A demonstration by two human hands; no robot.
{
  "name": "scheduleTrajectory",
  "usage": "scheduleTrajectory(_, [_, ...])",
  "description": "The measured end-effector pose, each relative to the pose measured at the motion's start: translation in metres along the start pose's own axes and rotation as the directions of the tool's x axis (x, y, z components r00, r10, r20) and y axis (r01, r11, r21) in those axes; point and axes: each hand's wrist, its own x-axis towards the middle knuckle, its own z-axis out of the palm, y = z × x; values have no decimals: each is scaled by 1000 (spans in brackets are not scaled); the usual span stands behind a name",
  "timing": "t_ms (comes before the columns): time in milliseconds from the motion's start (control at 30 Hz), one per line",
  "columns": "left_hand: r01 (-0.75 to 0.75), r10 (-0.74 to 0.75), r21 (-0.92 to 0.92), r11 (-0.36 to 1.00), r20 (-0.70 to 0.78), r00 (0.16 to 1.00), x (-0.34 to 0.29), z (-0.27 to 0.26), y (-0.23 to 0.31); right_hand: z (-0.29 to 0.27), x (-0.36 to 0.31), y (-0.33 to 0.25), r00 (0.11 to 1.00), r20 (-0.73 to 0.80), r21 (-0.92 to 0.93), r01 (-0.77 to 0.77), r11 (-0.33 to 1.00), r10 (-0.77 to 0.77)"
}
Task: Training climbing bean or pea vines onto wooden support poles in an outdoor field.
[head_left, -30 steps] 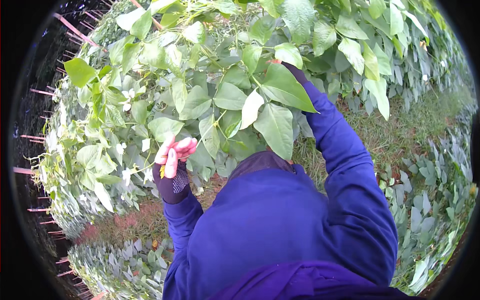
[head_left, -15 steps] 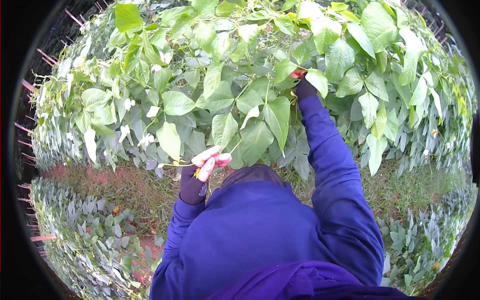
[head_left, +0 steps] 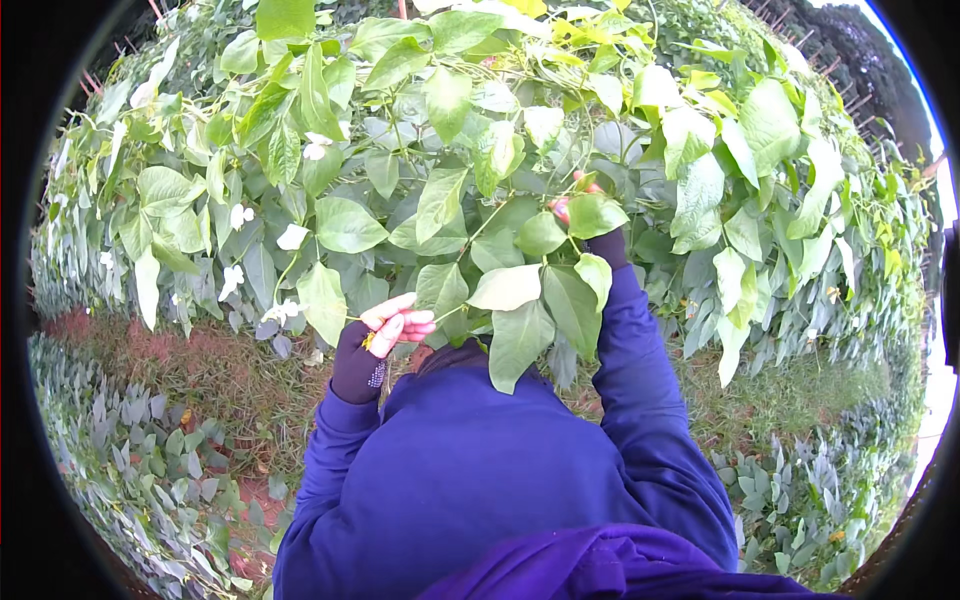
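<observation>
My left hand (head_left: 394,326), in a dark fingerless glove with bare fingertips, is closed in a pinch. A small yellow flower (head_left: 369,341) shows at its fingers, and a thin green stem (head_left: 451,313) runs out from them to the right. My right hand (head_left: 562,207) reaches in among the vine leaves. Only parts of its fingers show, beside a broad green leaf (head_left: 597,216) that covers much of the hand. Whether it grips anything is hidden. Large green leaves (head_left: 520,340) hang between my two hands.
A dense leafy vine row (head_left: 700,180) fills the space ahead, with white blossoms (head_left: 240,216) on its left side. Grass and reddish soil (head_left: 250,375) lie below. More low plants (head_left: 120,470) grow behind on both sides, and thin stakes stand at the edges.
My right hand has moved down and left through the leaves, and leaves beside it have shifted. My left hand keeps its pinch, a little further left. The whole view has shifted slightly.
</observation>
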Motion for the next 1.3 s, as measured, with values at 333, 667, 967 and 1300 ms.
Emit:
scheduleTrajectory(333, [3,-2,-32,999,24,1000,15,-36,12,24,-17,12,722,-148,-824,288,488,-676])
scheduleTrajectory(667, [9,-11,29,1000,85,996,8,-38,13,72,-53,-10,580,114,-993,36,-114,-806])
scheduleTrajectory(967, [-21,16,38,999,132,991,7,-36,19,100,-12,-41,818,-68,-852,250,460,-571])
scheduleTrajectory(1300, [-25,22,18,1000,139,990,-4,-27,15,107,32,-32,810,-279,-842,51,536,-515])
